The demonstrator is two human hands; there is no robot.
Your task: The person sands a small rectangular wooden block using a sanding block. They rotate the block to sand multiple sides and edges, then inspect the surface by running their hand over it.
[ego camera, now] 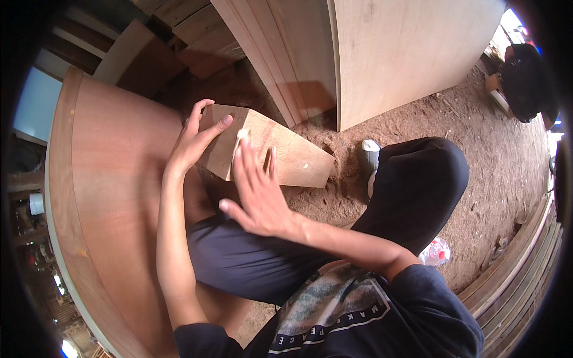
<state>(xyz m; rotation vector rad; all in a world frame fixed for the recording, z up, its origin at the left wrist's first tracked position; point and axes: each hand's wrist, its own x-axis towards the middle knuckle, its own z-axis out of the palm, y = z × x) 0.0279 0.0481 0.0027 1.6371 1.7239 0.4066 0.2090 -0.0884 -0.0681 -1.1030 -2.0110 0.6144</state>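
A box-shaped wooden piece (291, 154) lies slanted in front of me, its near end by my left thigh. My left hand (197, 138) grips its end at the upper left, the thumb on the shaded end face and the fingers round the edge. My right hand (262, 197) is slightly blurred and held flat with the fingers spread, its fingertips at the edge between the two faces. A small pale thing (243, 133) shows at those fingertips; what it is, I cannot tell. The undersides of the fingers are hidden.
A large curved wooden panel (121, 179) stands along my left. Tall plywood panels (403, 53) rise ahead. Sawdust covers the ground (492, 179). Long wooden boards (515, 286) lie at the lower right, a clear plastic item (436, 252) beside my right leg, and a dark object (526, 83) at the far right.
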